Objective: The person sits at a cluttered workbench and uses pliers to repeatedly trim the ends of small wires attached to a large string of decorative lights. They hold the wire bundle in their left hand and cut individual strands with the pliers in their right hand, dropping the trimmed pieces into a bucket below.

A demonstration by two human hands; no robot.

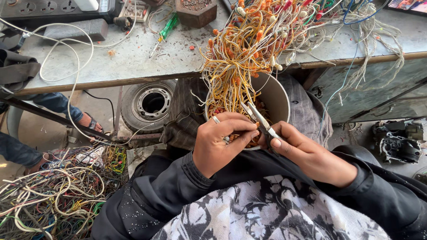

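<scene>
A thick bundle of thin yellow and orange wires (242,53) hangs off the workbench edge into a round grey tub (278,95) on my lap. My left hand (220,142), with a ring on one finger, pinches some of these wires just above the tub's near rim. My right hand (311,153) grips small metal cutters (261,123), whose tips point up-left into the wire ends beside my left fingers. Both arms wear dark sleeves.
The grey workbench (133,58) carries a white cable, a green screwdriver (165,31), a power strip (53,6) and a wooden block. A small tyre (149,104) lies under it. A heap of mixed wires (53,195) fills the lower left. Another person's sandalled foot (91,122) stands left.
</scene>
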